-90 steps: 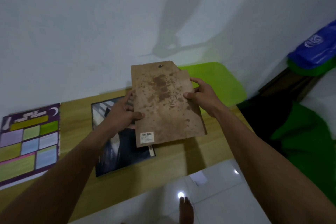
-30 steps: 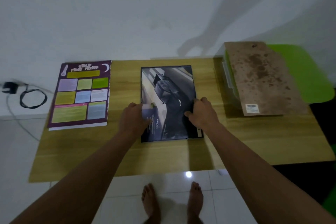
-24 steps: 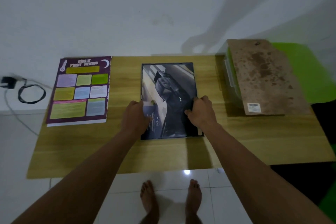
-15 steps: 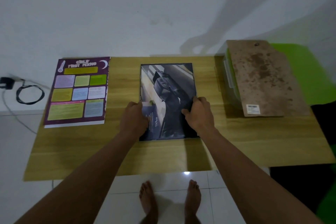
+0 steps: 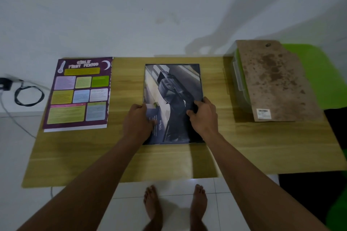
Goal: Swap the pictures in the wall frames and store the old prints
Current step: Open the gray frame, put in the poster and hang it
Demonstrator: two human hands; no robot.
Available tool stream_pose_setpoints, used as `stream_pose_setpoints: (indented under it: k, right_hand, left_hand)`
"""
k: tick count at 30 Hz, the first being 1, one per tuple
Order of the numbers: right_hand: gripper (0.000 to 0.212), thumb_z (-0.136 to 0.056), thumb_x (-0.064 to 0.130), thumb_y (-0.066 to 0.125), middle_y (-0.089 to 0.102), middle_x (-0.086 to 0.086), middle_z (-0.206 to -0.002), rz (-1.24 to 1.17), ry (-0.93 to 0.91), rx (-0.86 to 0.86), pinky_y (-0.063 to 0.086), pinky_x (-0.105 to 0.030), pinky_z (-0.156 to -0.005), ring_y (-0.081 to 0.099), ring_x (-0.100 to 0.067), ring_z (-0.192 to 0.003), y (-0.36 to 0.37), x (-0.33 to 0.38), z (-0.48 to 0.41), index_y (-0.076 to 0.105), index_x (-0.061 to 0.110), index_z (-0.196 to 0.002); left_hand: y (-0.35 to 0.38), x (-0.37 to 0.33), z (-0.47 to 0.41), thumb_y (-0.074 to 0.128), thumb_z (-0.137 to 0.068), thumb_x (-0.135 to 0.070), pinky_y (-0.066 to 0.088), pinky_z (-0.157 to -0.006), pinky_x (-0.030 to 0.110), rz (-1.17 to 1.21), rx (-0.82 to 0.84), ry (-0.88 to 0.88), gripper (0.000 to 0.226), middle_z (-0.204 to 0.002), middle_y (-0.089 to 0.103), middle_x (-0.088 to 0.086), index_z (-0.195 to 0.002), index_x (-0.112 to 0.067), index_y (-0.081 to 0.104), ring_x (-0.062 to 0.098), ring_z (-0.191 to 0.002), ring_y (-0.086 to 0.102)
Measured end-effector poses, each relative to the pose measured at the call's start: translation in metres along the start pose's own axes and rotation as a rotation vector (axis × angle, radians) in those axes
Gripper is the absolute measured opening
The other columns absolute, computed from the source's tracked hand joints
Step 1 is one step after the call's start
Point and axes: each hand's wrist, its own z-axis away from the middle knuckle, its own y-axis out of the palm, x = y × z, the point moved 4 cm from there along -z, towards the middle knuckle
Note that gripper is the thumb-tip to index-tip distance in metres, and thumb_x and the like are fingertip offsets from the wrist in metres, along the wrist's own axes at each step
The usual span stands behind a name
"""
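Note:
A dark car print (image 5: 171, 88) lies in a thin black frame (image 5: 200, 80) in the middle of the low wooden table (image 5: 234, 146). My left hand (image 5: 138, 120) rests on the print's left edge with its thumb on the picture. At the right edge my right hand (image 5: 203, 116) pinches the print, whose right side is pulled slightly inward off the frame. The stained brown backing board (image 5: 274, 80) lies to the right on a clear plastic box (image 5: 237, 78). A purple poster (image 5: 80, 92) with coloured panels lies at the table's left end.
A white wall rises right behind the table. A black cable and charger (image 5: 24, 93) lie on the tiled floor at the left. A bright green surface (image 5: 323, 73) sits at the far right behind the box. My bare feet (image 5: 174, 206) stand at the table's front edge.
Three seconds ago both hands held the backing board in the air; it now lies on the box. Over the last second both hands stayed on the print, and my right hand drew its edge slightly inward.

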Motion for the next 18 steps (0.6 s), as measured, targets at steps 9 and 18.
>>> stream_pose_setpoints:
  k: [9, 18]
  right_hand:
    - [0.041, -0.094, 0.03, 0.063, 0.046, -0.013, -0.137, 0.15, -0.017, 0.019, 0.047, -0.043, -0.098, 0.046, -0.033, -0.122, 0.0005, -0.0011, -0.0015, 0.055, 0.001, -0.121]
    - [0.05, -0.093, 0.031, 0.065, 0.04, -0.014, -0.143, 0.134, -0.018, 0.012, 0.048, -0.044, -0.098, 0.048, -0.032, -0.123, 0.0038, 0.0003, 0.0008, 0.049, -0.001, -0.129]
  left_hand:
    - [0.0066, -0.0037, 0.0045, 0.063, -0.09, -0.041, 0.049, -0.086, 0.035, -0.124, 0.004, 0.05, 0.066, -0.131, 0.052, 0.015, -0.14, -0.005, 0.041, 0.03, -0.113, 0.054]
    - [0.0084, -0.0014, 0.0085, 0.057, -0.092, -0.046, 0.048, -0.088, 0.035, -0.188, 0.012, 0.076, 0.069, -0.134, 0.049, 0.015, -0.143, -0.005, 0.035, 0.029, -0.114, 0.052]
